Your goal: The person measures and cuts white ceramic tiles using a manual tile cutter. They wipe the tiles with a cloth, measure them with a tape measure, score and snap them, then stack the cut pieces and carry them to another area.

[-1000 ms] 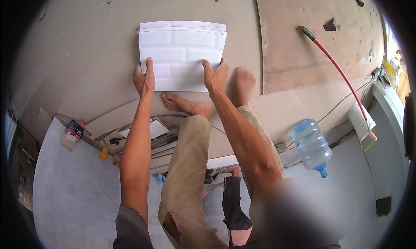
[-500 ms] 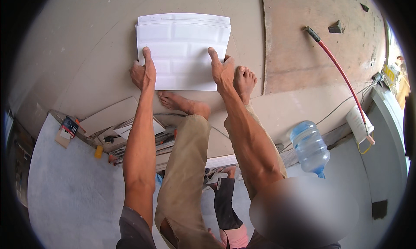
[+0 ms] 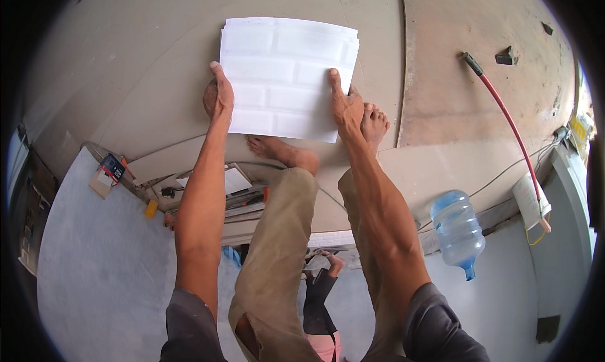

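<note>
A stack of thin white sheets with a pale brick pattern (image 3: 283, 78) is between my two hands, above the tan board surface. My left hand (image 3: 218, 96) is closed on its left edge, thumb up along the side, fingers partly hidden behind. On the right edge, my right hand (image 3: 346, 107) grips with the thumb lying on the top face and the fingers underneath. Several sheet edges show slightly uneven along the left and upper right corners. My bare feet (image 3: 376, 124) rest on the boards just below and beside the stack.
A red hose-like tool with a black end (image 3: 504, 100) stretches along the right. Below it is a clear blue water jug (image 3: 459, 229). Long tools and board pieces (image 3: 242, 201) lie below the left foot. Another person (image 3: 320, 305) is lower down, past the board edge.
The stack's top edges lie closer together than before. My left thumb has moved off the top face to the left edge. The whole view has shifted, so things appear farther right.
</note>
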Motion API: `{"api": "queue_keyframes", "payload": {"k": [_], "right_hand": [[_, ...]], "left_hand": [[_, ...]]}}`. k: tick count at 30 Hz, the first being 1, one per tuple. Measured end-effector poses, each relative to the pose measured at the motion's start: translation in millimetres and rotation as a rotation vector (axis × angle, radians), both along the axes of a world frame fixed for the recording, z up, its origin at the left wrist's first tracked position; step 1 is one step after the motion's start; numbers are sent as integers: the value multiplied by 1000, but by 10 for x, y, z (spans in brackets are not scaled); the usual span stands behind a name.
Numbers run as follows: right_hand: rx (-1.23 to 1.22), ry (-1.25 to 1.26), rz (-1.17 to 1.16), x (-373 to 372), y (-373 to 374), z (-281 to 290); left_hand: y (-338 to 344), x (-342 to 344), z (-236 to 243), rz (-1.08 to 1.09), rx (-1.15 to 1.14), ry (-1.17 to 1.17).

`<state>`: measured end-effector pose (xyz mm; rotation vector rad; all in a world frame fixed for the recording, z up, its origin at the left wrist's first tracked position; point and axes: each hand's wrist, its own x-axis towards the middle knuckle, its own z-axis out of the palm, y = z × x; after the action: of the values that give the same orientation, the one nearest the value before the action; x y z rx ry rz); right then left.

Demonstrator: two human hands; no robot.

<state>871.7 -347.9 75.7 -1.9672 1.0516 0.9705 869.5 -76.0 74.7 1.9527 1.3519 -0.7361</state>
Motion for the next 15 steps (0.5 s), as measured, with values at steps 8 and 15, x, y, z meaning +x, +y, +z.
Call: {"api": "queue_keyframes", "payload": {"k": [8,15], "right_hand": [[-192,-40,216,181,32,767],[163,-143,279,320,110,3140]], "left_hand": [[-29,-156,433,97,-12,64],[-114,-1085,2314,770,-389,-82]]}}
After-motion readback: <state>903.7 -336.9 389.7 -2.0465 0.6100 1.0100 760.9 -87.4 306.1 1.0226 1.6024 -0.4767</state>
